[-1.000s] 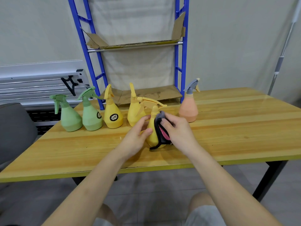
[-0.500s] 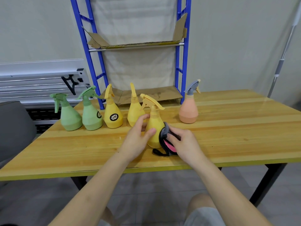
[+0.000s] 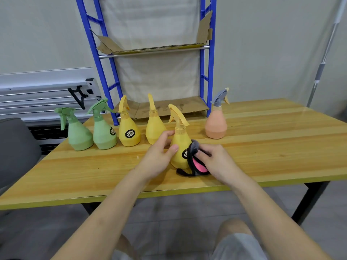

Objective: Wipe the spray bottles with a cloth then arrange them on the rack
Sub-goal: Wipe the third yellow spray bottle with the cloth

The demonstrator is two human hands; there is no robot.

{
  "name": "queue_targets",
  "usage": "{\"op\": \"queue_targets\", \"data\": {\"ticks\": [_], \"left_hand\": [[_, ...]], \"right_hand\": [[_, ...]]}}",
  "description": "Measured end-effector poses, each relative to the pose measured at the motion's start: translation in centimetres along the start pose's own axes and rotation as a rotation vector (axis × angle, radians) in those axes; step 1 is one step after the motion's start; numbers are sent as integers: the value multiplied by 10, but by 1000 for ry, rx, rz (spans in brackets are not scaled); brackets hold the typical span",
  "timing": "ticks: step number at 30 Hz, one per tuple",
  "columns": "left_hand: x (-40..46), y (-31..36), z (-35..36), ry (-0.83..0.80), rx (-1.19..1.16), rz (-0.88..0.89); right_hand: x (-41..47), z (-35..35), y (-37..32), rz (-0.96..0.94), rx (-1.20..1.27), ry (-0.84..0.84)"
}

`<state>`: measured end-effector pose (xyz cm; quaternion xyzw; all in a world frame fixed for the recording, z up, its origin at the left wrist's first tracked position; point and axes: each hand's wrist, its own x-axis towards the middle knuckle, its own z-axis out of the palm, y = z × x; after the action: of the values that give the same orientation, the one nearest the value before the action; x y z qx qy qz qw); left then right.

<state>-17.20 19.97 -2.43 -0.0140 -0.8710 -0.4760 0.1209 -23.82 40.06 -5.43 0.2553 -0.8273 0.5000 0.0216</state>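
A yellow spray bottle (image 3: 179,147) stands upright on the wooden table (image 3: 262,147) in front of me. My left hand (image 3: 159,156) holds its left side, thumb on the front and fingers behind. My right hand (image 3: 216,160) grips a black, grey and pink cloth (image 3: 197,164) and presses it against the bottle's lower right side. Behind stand two more yellow bottles (image 3: 129,132) (image 3: 154,126), two green ones (image 3: 78,134) (image 3: 103,132) and a peach one with a grey trigger (image 3: 216,126). The blue rack (image 3: 204,72) rises at the table's far edge.
Cardboard sheets line the rack's shelves (image 3: 169,107). A grey chair (image 3: 16,147) sits at the left. A metal pole (image 3: 323,61) leans against the wall at the right. The table's black leg (image 3: 308,201) shows at the lower right.
The yellow bottle went from tilted in my hands to standing upright on the table. My right hand moved the cloth down to the bottle's lower right side.
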Motion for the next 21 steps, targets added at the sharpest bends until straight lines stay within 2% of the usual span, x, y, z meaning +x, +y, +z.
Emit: {"op": "queue_targets", "data": {"ticks": [5, 11, 18, 21], "left_hand": [[-3, 6, -3, -33, -59, -54], [-6, 18, 9, 177, 23, -64], [-5, 37, -10, 255, -362, -102], [-2, 46, -12, 283, -464, -88]], "right_hand": [[-2, -5, -2, 35, -154, -37], [-11, 7, -3, -14, -108, 24], [-37, 12, -30, -96, 404, 278], [-40, 24, -48, -162, 512, 292]]}}
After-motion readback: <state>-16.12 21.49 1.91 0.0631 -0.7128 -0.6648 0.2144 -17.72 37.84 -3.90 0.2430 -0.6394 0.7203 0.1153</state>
